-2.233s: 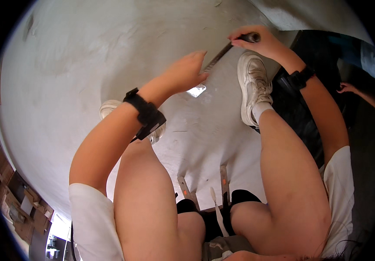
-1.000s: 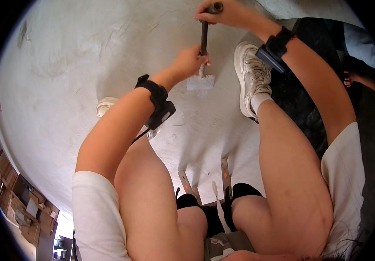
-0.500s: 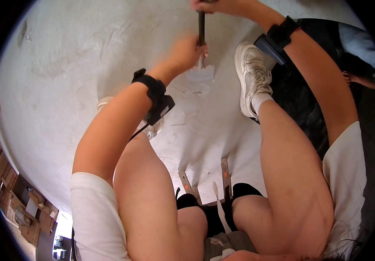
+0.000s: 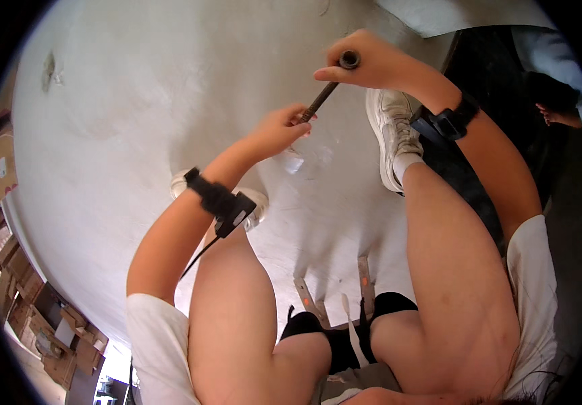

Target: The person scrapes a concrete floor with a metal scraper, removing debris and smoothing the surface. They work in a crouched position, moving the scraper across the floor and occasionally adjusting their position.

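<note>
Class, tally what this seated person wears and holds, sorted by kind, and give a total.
Pale sneakers: 2
Black wrist straps: 2
Dark rod, gripped by left hand and right hand: 1
Total: 5

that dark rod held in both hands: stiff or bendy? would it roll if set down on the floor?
Probably stiff: the dark rod runs straight between the right hand at its upper end and the left hand lower down, with no sag. Its end looks round, so it would likely roll on the smooth pale floor. It looks like metal, so probably heavy for its thickness.
</note>
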Demonstrator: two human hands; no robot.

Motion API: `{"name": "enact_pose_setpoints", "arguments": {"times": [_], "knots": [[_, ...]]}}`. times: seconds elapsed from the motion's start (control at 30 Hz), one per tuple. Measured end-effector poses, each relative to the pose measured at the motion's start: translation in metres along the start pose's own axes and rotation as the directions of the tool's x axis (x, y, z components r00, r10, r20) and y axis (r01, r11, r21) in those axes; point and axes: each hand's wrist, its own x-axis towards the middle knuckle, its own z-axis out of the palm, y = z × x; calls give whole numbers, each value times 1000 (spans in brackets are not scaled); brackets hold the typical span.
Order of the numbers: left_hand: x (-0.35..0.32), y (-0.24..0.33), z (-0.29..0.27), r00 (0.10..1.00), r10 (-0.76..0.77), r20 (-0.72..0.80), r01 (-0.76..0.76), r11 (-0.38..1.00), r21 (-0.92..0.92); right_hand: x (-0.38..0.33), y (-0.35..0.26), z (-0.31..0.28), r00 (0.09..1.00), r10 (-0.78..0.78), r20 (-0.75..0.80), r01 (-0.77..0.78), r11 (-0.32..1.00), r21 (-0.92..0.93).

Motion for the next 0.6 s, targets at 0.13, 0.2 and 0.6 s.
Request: {"name": "enact_pose_setpoints", "arguments": {"times": [0.13,0.2,0.6], "knots": [[-45,42,-35,969,144,-200,-143,989,23,-22,-17,-19,975,180,-129,-126,930,345],[-78,73,-44,902,299,-312,-209,933,293,-30,-18,-20,945,183,-273,-25,868,496],[-465,-61,68,603,-52,-796,448,848,283,-157,-11,-50,683,386,-620,-136,901,411]]}}
